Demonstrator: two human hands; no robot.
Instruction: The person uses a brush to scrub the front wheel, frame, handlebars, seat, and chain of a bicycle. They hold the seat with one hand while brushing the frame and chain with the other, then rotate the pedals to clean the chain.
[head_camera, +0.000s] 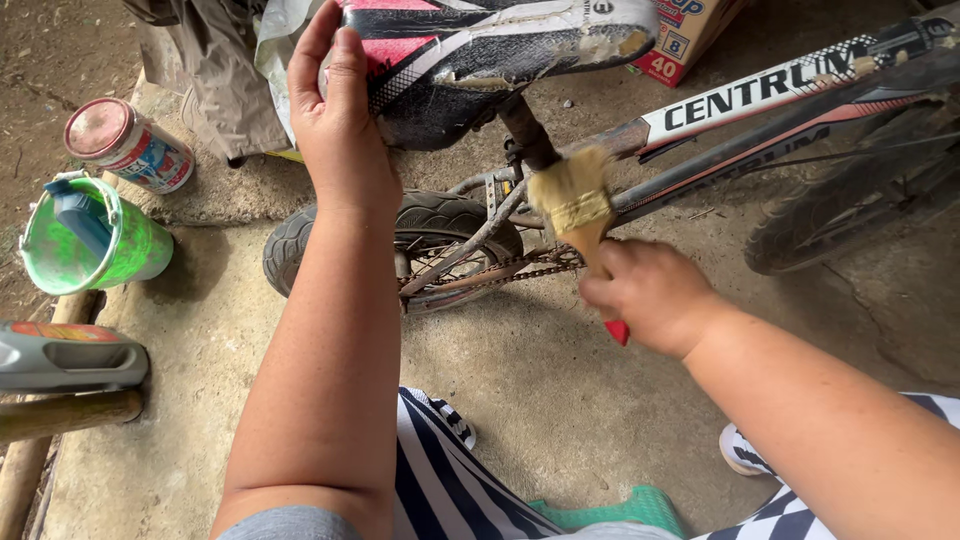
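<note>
- Left hand (338, 120): I see it laid flat against the rear of the saddle (480, 50), fingers up and together, palm pressed on the saddle's side; it grips nothing else.
- Right hand (650, 295): I see it closed in a fist round the brush (578, 205), the red handle tip poking out below the fist.
- Brush: pale, worn bristles point up and left, touching the frame (760, 100) just beside the seat post (525, 130).
- Saddle: black, pink and white, its cover scuffed and peeling at the nose; top centre of the view, above the rear wheel (400, 240).
- Frame: black, white and red tubes run from the seat post up to the right edge.
- Rear wheel: small, black tyre, resting on the concrete floor (560, 400); a rusty chain (500, 272) runs along its right side, under the brush.
- Second tyre (830, 215): at right, partly behind the frame.
- Green bucket (90, 245): far left, with a blue thing inside that I cannot make out.
- Tin (130, 145): red-lidded, lying tilted just above the bucket.
- Grey bottle (65, 355): on its side at the left edge, below the bucket, resting over a wooden pole (70, 415).
- Cardboard box (685, 35): on the floor beyond the saddle.
- Striped cloth (440, 480): dark blue and white, at the bottom between my two arms.
</note>
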